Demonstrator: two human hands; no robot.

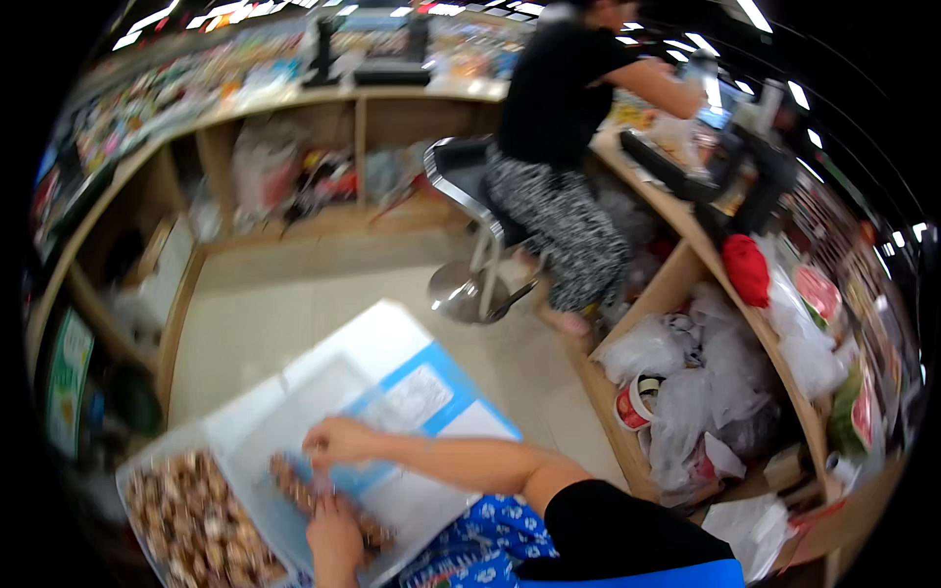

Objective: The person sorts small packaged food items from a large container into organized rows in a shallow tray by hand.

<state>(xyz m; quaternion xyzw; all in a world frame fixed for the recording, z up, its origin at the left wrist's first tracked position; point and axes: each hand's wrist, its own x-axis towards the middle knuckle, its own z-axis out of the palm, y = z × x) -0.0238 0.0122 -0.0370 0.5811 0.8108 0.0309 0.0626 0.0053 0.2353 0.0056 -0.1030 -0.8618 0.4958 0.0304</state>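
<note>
My right hand [343, 441] reaches across from the right, its fingers curled and pressed together at the upper end of a strip of small brown pieces [291, 482]. Close below it, my left hand [333, 537] bends its fingers over the same strip. Something pale and translucent lies between the two hands, too blurred to name. The brown pieces lie on or in a clear plastic container [260, 421]. Left of it stands a clear plastic tub [132, 482], filled with brown and tan pieces [196, 519]. Both rest on a white and blue box or board [392, 338].
A person [559, 147] in a black top sits on a bar stool [470, 181] at the counter, facing right. Wooden shelves [186, 284] curve around the floor. Plastic bags [686, 392] and a tape roll [635, 402] fill the right shelf. Watermelon pieces [818, 289] lie on the right counter.
</note>
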